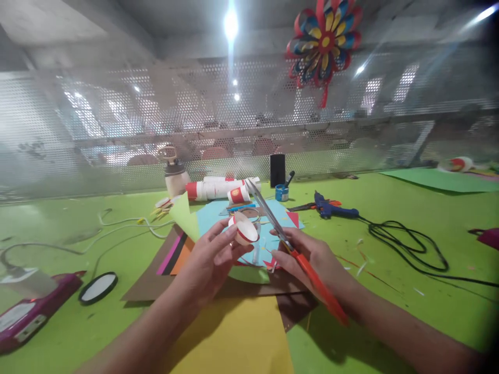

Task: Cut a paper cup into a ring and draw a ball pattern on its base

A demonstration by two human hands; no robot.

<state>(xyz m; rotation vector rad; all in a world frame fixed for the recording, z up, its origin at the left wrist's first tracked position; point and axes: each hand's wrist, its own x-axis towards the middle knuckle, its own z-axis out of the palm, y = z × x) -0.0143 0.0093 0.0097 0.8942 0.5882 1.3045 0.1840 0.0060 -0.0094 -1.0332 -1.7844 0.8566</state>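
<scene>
My left hand (208, 259) pinches a small white paper cup with a red band (244, 229), held on its side above the papers. My right hand (307, 257) grips orange-handled scissors (290, 246); their closed grey blades point up and away, past the cup toward the back of the table. Both hands hover over a pile of coloured paper sheets (249, 332): yellow nearest me, brown, light blue and green beneath.
A stack of red-and-white cups (218, 188) lies at the back, with a blue paint pot (281, 192) and a black box (277, 170). A blue glue gun (331, 208) and its black cable (405, 244) lie right. A round black-rimmed lid (97, 287) and a purple device (31, 309) sit left.
</scene>
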